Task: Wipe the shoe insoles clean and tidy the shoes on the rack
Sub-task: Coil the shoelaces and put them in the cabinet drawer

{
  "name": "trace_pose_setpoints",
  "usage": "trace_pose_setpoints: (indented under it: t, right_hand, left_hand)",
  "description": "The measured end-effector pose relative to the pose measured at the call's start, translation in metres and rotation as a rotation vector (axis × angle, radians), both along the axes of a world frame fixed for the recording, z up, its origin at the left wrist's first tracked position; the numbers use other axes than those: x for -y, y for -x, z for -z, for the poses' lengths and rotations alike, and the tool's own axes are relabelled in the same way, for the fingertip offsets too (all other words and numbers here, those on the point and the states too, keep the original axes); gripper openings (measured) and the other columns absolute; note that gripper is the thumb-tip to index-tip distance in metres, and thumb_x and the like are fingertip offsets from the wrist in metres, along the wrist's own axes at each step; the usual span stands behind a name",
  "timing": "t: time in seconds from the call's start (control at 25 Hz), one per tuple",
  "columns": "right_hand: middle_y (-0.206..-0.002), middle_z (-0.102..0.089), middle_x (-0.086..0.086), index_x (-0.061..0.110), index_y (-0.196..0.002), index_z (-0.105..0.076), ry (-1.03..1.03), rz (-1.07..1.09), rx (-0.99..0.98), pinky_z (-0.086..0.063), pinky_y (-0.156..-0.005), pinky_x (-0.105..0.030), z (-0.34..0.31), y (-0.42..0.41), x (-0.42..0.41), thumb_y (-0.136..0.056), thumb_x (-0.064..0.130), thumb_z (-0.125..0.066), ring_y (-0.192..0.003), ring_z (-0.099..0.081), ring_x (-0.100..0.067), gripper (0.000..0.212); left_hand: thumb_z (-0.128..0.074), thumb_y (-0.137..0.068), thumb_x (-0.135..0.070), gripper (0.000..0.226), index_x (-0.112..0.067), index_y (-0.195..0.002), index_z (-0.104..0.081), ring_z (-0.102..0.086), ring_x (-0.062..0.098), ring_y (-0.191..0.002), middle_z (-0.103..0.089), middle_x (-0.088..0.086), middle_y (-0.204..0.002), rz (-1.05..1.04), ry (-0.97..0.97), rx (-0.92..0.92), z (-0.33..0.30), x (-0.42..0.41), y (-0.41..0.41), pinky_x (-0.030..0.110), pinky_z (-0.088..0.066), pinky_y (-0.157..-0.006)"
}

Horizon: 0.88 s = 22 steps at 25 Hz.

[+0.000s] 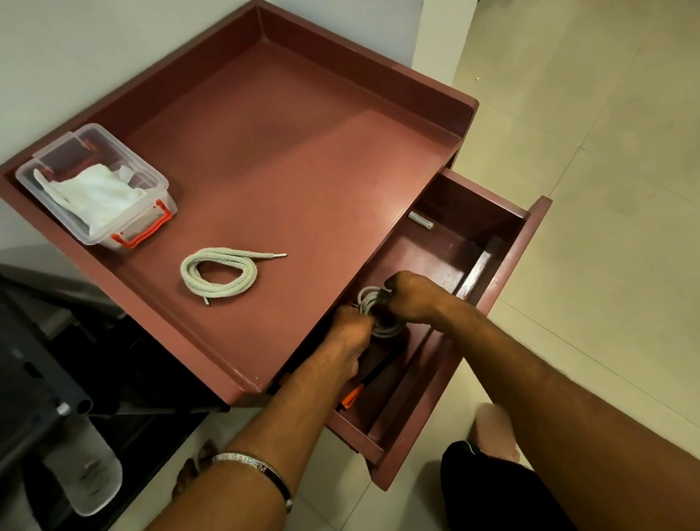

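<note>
While both hands grip lace, bangle (lettering unreadable).

A pale lace, coiled, is gripped over the open drawer, a second coiled lace lies on the red cabinet top, and clear slippers sit in the dark rack.

Box w/ cloth sits far-left on cabinet top; coiled lace lies nearer, to its right. Open drawer at right holds battery at back, both hands in front.
</note>
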State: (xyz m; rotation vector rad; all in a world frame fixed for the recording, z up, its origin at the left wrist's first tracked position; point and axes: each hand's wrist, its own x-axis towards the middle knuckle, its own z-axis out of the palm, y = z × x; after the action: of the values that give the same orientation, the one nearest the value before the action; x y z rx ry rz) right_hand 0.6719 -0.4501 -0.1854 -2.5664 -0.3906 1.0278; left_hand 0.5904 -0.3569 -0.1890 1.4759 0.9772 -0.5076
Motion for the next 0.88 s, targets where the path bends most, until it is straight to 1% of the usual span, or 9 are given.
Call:
trace_pose_setpoints:
  t: [0.2, 0.28, 0.36, 0.4, 0.48, 0.52, 0.6, 0.72, 0.88]
  right_hand:
    - [-0.118, -0.065, -0.013, 0.004, -0.116, -0.063, 0.016, -0.016, 0.014, -0.054, -0.087, -0.032, 0.0, 0.001, 0.002, -0.092, 0.009, -0.056, -0.105, -0.062, -0.027, 0.026]
    - [-0.125, -0.063, -0.013, 0.003, -0.124, -0.061, 0.016, -0.022, 0.039, -0.052, -0.092, -0.032, -0.007, 0.001, 0.004, -0.092, 0.008, -0.055, -0.112, -0.06, -0.028, 0.033]
    - [-0.127, -0.063, -0.013, 0.004, -0.125, -0.061, 0.012, -0.038, 0.081, -0.05, -0.097, -0.035, -0.014, 0.001, 0.008, -0.091, 0.008, -0.056, -0.115, -0.059, -0.028, 0.035]
    - [-0.128, -0.063, -0.013, 0.004, -0.126, -0.062, 0.011, -0.044, 0.101, -0.05, -0.098, -0.035, -0.017, 0.002, 0.011, -0.09, 0.008, -0.056, -0.116, -0.059, -0.027, 0.036]
    - [-0.129, -0.063, -0.01, 0.006, -0.127, -0.063, -0.003, -0.048, 0.129, -0.049, -0.098, -0.032, -0.025, 0.004, 0.015, -0.089, 0.007, -0.056, -0.117, -0.058, -0.026, 0.039]
    - [-0.126, -0.065, -0.009, 0.006, -0.124, -0.065, -0.013, -0.05, 0.149, -0.049, -0.097, -0.032, -0.031, 0.006, 0.017, -0.088, 0.006, -0.055, -0.116, -0.059, -0.026, 0.037]
    - [-0.112, -0.071, -0.011, 0.006, -0.11, -0.072, -0.019, -0.031, 0.195, -0.054, -0.087, -0.033, -0.045, 0.01, 0.021, -0.089, 0.009, -0.055, -0.103, -0.064, -0.026, 0.027]
    - [-0.084, -0.07, -0.011, 0.006, -0.085, -0.069, -0.002, 0.085, 0.239, -0.052, -0.065, -0.028, -0.064, 0.013, 0.032, -0.091, 0.019, -0.056, -0.077, -0.065, -0.024, 0.02]
    - [-0.077, -0.07, -0.007, 0.012, -0.08, -0.069, -0.033, 0.161, 0.316, -0.056, -0.068, -0.032, -0.092, 0.022, 0.033, -0.093, 0.031, -0.057, -0.072, -0.066, -0.021, 0.027]
  left_hand:
    - [-0.049, -0.098, -0.002, 0.027, 0.008, -0.122, -0.056, -0.048, 0.014, -0.065, -0.053, 0.005, -0.069, -0.001, -0.025, -0.012, -0.002, -0.001, 0.003, 0.031, -0.044, -0.069]
    - [-0.052, -0.098, -0.005, 0.029, 0.008, -0.124, -0.055, -0.055, 0.015, -0.067, -0.063, 0.013, -0.081, 0.026, -0.034, 0.006, -0.007, -0.001, 0.005, 0.024, -0.042, -0.059]
    - [-0.055, -0.098, -0.008, 0.028, 0.006, -0.123, -0.058, -0.065, 0.021, -0.084, -0.068, 0.019, -0.102, 0.059, -0.043, 0.029, -0.014, 0.002, 0.007, 0.02, -0.042, -0.055]
    - [-0.056, -0.098, -0.009, 0.023, 0.003, -0.118, -0.061, -0.066, 0.02, -0.085, -0.067, 0.017, -0.097, 0.075, -0.046, 0.048, -0.018, 0.003, 0.008, 0.021, -0.043, -0.058]
    - [-0.057, -0.097, -0.01, 0.009, -0.005, -0.1, -0.064, -0.059, 0.017, -0.074, -0.061, 0.009, -0.08, 0.095, -0.032, 0.084, -0.028, 0.006, 0.009, 0.029, -0.048, -0.068]
    - [-0.058, -0.096, -0.008, 0.008, -0.007, -0.094, -0.065, -0.059, 0.02, -0.076, -0.062, 0.011, -0.082, 0.092, -0.013, 0.101, -0.031, 0.006, 0.01, 0.037, -0.052, -0.074]
    - [-0.056, -0.093, -0.004, 0.011, -0.007, -0.088, -0.066, -0.064, 0.03, -0.085, -0.065, 0.02, -0.092, 0.103, 0.033, 0.129, -0.037, 0.01, 0.014, 0.046, -0.056, -0.084]
    - [-0.055, -0.095, -0.005, 0.007, -0.009, -0.092, -0.06, -0.056, 0.026, -0.079, -0.054, 0.016, -0.088, 0.152, 0.099, 0.186, -0.058, 0.015, 0.023, 0.033, -0.049, -0.069]
    - [-0.058, -0.098, -0.017, 0.008, -0.01, -0.095, -0.061, -0.057, 0.018, -0.076, -0.06, 0.011, -0.088, 0.256, 0.148, 0.252, -0.091, 0.001, 0.028, 0.026, -0.047, -0.066]
